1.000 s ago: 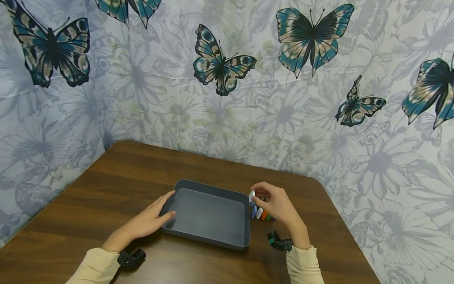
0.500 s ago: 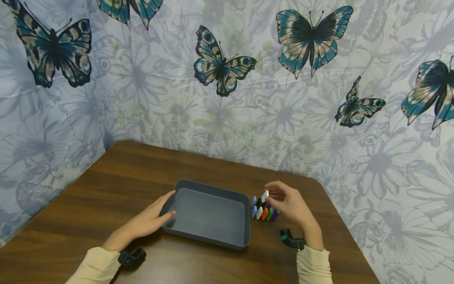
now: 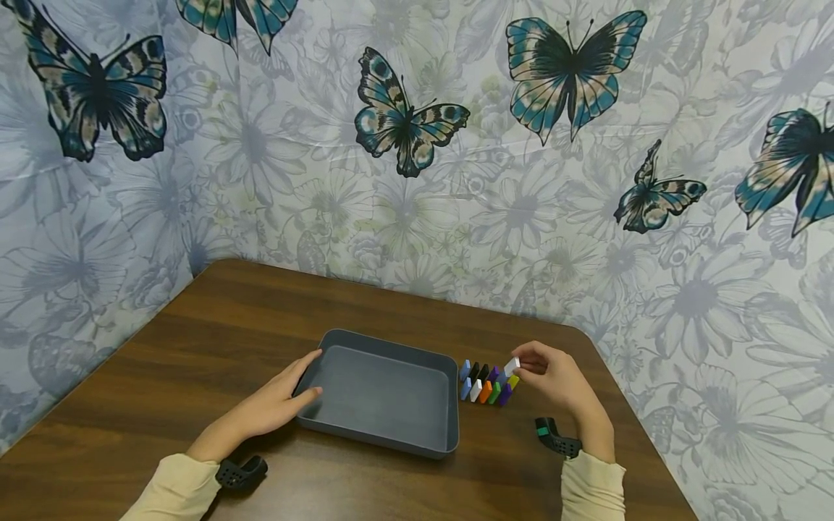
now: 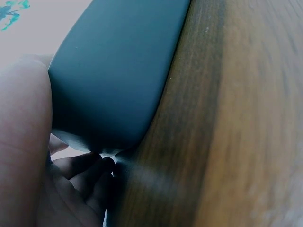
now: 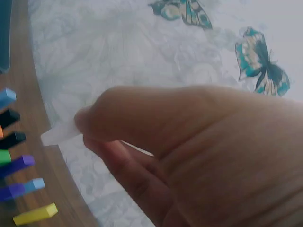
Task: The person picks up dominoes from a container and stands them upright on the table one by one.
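Observation:
My right hand (image 3: pixel 554 373) pinches a white domino (image 3: pixel 512 366) between thumb and fingertips, above the right end of two rows of coloured dominoes. In the right wrist view the white domino (image 5: pixel 59 133) sticks out past the thumb tip. The far row includes a light blue domino (image 3: pixel 465 370), black ones, a purple one (image 3: pixel 493 374) and a yellow one (image 3: pixel 514 381). An orange domino (image 3: pixel 486 392) and a green one (image 3: pixel 495 393) stand in the near row. My left hand (image 3: pixel 270 405) grips the left end of a grey baking tray (image 3: pixel 384 398), thumb over its rim, fingers at its outer side.
The wooden table (image 3: pixel 260 311) has its back edge along a butterfly-patterned wall covering (image 3: pixel 404 231). The dominoes stand close to the tray's right side. Black bands with camera mounts (image 3: pixel 241 474) sit at both wrists.
My right hand has carried the white domino rightward along the rows, from beside the tray's right rim to the rows' right end, uncovering the other dominoes. The left hand and tray have stayed put.

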A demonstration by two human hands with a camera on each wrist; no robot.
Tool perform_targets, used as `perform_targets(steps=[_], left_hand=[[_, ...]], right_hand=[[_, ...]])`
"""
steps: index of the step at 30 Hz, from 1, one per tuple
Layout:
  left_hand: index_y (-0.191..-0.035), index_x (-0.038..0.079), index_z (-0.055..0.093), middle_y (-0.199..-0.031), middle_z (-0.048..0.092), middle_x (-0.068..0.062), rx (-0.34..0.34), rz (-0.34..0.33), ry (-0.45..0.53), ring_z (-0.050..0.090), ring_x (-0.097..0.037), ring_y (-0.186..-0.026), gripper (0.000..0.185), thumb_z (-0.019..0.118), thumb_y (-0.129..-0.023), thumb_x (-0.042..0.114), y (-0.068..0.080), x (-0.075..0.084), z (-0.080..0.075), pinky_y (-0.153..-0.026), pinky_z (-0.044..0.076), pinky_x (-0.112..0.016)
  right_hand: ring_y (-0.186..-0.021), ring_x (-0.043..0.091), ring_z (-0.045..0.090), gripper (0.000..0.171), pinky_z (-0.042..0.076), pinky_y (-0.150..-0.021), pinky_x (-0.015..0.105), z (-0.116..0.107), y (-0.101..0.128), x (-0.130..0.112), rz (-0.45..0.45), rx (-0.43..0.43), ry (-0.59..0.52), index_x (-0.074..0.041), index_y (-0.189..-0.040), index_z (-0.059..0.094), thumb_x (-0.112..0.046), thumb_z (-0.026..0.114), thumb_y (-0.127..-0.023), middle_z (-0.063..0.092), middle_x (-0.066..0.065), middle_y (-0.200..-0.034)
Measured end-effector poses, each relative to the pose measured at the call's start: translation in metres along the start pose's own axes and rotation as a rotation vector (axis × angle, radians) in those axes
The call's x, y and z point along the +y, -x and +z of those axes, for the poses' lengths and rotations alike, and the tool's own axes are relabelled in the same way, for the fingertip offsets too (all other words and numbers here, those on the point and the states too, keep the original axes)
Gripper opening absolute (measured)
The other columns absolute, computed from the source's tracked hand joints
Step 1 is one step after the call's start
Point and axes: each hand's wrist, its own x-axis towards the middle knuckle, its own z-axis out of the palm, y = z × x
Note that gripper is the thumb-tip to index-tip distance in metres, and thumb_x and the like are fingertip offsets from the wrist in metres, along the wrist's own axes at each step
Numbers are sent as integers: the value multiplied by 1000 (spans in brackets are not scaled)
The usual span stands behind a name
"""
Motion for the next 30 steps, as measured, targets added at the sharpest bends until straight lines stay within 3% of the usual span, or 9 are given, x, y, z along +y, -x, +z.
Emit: perform_targets(steps=[18,30], left_hand=[[-166,10,17,-169,19,-24,1,-8,9,23,-50,-152,76,55,-108,41,2,1,1,-113,29,-72],[-165,10,19,-169,19,-24,5,-7,-3,23,-50,-152,74,55,-108,40,2,4,-2,-112,30,-72]], right_hand=[[-103,26,72,21,59,-89,40,1,8,27,150,-84,32,-5,-111,71,-7,77,-91,75,9,-109],[-96,23,70,18,59,-86,43,12,6,38,183,-124,53,-7,-101,70,-3,80,-86,73,6,-98]])
